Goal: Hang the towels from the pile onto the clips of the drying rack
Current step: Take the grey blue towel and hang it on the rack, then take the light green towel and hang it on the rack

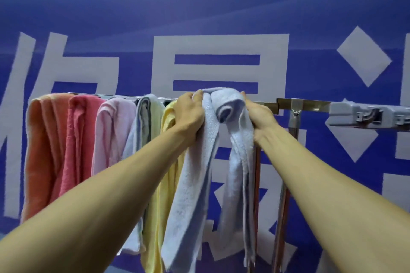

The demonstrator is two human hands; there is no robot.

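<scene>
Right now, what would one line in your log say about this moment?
step: hanging light blue towel at rack bar | left hand: grips towel | right hand: grips towel | hung: other towels on its left

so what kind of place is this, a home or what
Likely a staged or commercial indoor space, not a home: a blue wall with huge white printed characters stands right behind a metal drying rack hung with coloured towels.

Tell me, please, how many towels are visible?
6, left to right along the rail: orange, red, pink, grey-blue, yellow, light blue, gripped by left hand and right hand. Folds may hide more.
</scene>
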